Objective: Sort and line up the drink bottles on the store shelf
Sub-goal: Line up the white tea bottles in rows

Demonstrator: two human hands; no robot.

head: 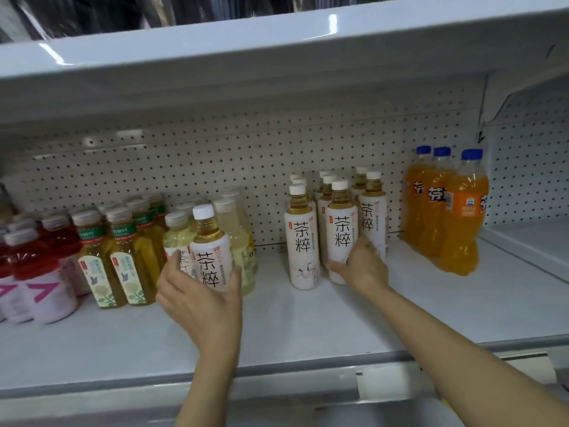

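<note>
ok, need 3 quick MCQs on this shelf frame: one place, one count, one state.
1. The orange soda bottles stand at the shelf's:
A far left
B right end
C middle

2. Blue caps in view:
A one
B five
C three

3. The left hand:
A holds a white-label tea bottle
B is empty
C rests on the shelf edge

B: they stand right of the tea rows.
C: three caps show on the sodas.
A: fingers wrap the bottle, while the right hand grips another tea bottle.

"茶粹" on white-labelled tea bottles [341, 232]
</note>
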